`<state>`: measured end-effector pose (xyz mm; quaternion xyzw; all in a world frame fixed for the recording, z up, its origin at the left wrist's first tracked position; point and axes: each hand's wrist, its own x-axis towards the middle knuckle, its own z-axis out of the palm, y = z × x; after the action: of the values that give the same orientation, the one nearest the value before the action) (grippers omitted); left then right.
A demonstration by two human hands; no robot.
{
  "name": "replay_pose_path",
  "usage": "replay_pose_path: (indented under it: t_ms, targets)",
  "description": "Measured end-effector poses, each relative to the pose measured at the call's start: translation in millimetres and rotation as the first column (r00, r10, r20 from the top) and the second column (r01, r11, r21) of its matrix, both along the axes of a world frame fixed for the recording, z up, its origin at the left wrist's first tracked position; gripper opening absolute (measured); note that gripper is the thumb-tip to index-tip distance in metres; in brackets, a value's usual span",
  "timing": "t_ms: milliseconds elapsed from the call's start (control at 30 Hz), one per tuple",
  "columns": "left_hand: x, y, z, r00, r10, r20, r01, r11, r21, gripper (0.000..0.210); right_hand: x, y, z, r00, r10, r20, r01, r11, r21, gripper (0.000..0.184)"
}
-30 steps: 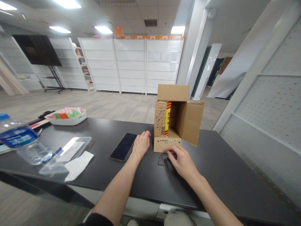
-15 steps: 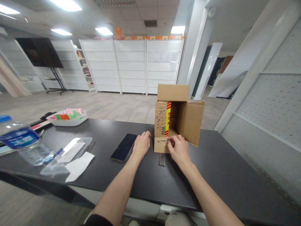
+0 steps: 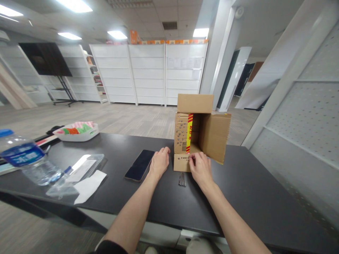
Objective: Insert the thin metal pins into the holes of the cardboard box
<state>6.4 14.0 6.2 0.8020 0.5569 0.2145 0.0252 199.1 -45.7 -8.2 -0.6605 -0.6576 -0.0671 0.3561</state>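
Observation:
A cardboard box (image 3: 215,137) stands on the table with its opening toward me. Its low front flap (image 3: 181,165) has a row of small dark holes and one metal head in it. At the right end of that row, my right hand (image 3: 200,167) is pinched against the flap; whatever lies between the fingertips is too small and hidden to name. Several nails or screws (image 3: 182,179) lie side by side just below the flap. Left of the box, my left hand (image 3: 160,162) rests on the table, fingers loosely bent, holding nothing visible, beside a dark phone (image 3: 140,165).
On the black table (image 3: 238,197), a water bottle (image 3: 26,158), a clear plastic case (image 3: 88,169) and a white paper (image 3: 90,187) lie to the left. Behind them is a white basket (image 3: 79,135) with colourful contents. Round metal heads dot the box's left front panel (image 3: 180,134).

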Motion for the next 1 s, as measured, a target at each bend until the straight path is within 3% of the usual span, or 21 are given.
replay_pose_path:
  t_ms: [500, 1000]
  targets:
    - [0.7, -0.1, 0.3, 1.0, 0.017, -0.001, -0.017, 1.0, -0.01, 0.025, -3.6, 0.0, -4.4, 0.998, -0.048, 0.051, 0.046, 0.998, 0.03, 0.017]
    - [1.2, -1.2, 1.6, 1.0, 0.011, 0.003, -0.011, 1.0, -0.005, 0.024, -3.9, -4.8, -2.8, 0.993, 0.108, -0.041, -0.1, 0.983, 0.156, 0.025]
